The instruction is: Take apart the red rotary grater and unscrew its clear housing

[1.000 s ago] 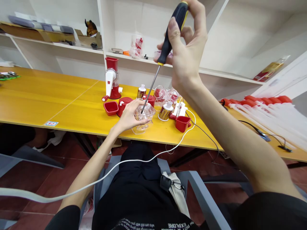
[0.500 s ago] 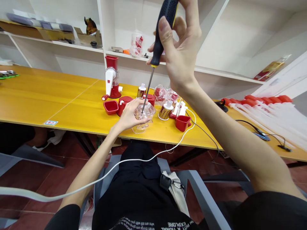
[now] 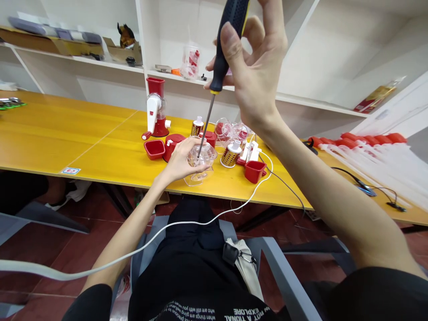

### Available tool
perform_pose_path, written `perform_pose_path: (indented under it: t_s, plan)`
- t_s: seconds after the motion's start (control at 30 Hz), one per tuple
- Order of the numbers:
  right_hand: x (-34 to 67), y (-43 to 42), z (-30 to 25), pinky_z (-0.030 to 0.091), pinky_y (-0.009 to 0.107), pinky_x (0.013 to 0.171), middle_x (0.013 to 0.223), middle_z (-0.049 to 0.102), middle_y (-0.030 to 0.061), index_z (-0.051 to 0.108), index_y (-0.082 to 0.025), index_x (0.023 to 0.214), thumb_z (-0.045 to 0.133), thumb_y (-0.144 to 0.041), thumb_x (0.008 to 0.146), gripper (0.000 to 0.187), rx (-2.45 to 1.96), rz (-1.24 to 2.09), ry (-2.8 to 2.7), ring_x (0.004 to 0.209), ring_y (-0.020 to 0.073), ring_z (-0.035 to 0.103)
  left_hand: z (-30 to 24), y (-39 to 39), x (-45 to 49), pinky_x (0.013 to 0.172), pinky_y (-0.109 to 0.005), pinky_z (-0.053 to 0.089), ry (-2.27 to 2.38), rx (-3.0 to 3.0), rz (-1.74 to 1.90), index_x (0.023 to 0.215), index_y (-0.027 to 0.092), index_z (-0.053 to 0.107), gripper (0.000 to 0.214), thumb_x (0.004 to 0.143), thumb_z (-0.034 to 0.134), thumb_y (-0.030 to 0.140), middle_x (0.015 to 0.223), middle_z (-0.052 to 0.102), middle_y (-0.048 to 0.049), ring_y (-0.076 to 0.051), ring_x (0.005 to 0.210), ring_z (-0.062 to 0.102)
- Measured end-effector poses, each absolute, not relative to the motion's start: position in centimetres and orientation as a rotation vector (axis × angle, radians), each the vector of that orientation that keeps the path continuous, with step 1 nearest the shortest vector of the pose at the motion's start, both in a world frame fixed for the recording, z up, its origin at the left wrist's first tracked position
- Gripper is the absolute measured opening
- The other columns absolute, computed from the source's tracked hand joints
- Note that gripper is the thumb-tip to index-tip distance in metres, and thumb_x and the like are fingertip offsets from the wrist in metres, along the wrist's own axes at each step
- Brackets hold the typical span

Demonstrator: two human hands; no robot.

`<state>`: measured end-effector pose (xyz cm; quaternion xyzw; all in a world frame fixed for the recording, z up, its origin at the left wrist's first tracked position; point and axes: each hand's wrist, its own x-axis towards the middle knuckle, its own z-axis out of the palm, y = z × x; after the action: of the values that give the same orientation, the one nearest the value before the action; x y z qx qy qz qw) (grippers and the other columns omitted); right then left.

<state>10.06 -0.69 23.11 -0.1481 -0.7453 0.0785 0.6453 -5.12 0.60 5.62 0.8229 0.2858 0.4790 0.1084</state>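
Observation:
My right hand is raised near the top of the view, fingers wrapped round the black and yellow handle of a long screwdriver. Its metal shaft slants down and its tip sits inside a clear plastic housing on the yellow table. My left hand grips that housing from the left side and holds it on the table near the front edge.
Around the housing lie red cups, a red and white grinder, metal drum graters and clear parts. A white cable runs from the table across my lap. Shelves stand behind. Red-capped white tubes lie at right.
My right hand has lifted the screwdriver handle a little and brought it more upright. The tip stays in the clear housing; my left hand has not moved.

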Motion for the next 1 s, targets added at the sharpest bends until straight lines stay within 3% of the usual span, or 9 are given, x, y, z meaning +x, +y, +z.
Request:
perform_pose_path:
  t_s: [0.13, 0.43, 0.63, 0.8, 1.0]
  plan:
    - [10.4, 0.2, 23.2, 0.064, 0.024, 0.058, 0.108, 0.067, -0.0034, 0.035, -0.039, 0.127, 0.063, -0.068, 0.092, 0.054, -0.386, 0.293, -1.773, 0.095, 0.0190, 0.075, 5.6, 0.6, -5.3, 0.115, -0.053, 0.044, 0.832, 2.401, 1.398, 0.123, 0.028, 0.061, 0.055, 0.078, 0.080, 0.053, 0.136, 0.068, -0.0078, -0.031, 0.133, 0.061]
    - [13.8, 4.5, 24.3, 0.066, 0.027, 0.063, 0.097, 0.062, -0.0002, 0.039, -0.040, 0.128, 0.058, -0.085, 0.085, 0.065, -0.228, 0.074, -1.624, 0.108, 0.0237, 0.072, 6.1, 0.8, -6.5, 0.120, -0.051, 0.044, 0.617, 2.290, 1.327, 0.123, 0.023, 0.064, 0.054, 0.078, 0.084, 0.046, 0.138, 0.069, -0.0106, -0.029, 0.136, 0.061]
    - [14.3, 4.1, 23.5, 0.067, 0.029, 0.064, 0.122, 0.061, -0.0012, 0.045, -0.045, 0.129, 0.055, -0.079, 0.092, 0.051, -0.198, -0.022, -1.696, 0.099, 0.0180, 0.068, 6.2, 0.8, -6.6, 0.121, -0.054, 0.043, 0.607, 2.312, 1.327, 0.123, 0.024, 0.064, 0.055, 0.080, 0.082, 0.051, 0.138, 0.069, -0.0114, -0.029, 0.138, 0.060]
    - [14.3, 3.8, 23.5, 0.062, 0.024, 0.053, 0.106, 0.062, 0.0006, 0.047, -0.046, 0.129, 0.054, -0.082, 0.090, 0.054, -0.195, 0.012, -1.690, 0.101, 0.0188, 0.070, 6.1, 0.8, -6.5, 0.121, -0.054, 0.043, 0.644, 2.322, 1.320, 0.123, 0.024, 0.063, 0.057, 0.080, 0.080, 0.056, 0.138, 0.068, -0.0114, -0.029, 0.139, 0.059]
    - [14.1, 1.2, 22.9, 0.060, 0.022, 0.050, 0.136, 0.056, -0.0036, 0.053, -0.047, 0.125, 0.056, -0.082, 0.089, 0.050, -0.245, -0.044, -1.669, 0.102, 0.0169, 0.069, 5.9, 0.8, -6.3, 0.119, -0.052, 0.045, 0.610, 2.317, 1.350, 0.123, 0.025, 0.063, 0.052, 0.079, 0.083, 0.046, 0.137, 0.068, -0.0107, -0.028, 0.136, 0.061]
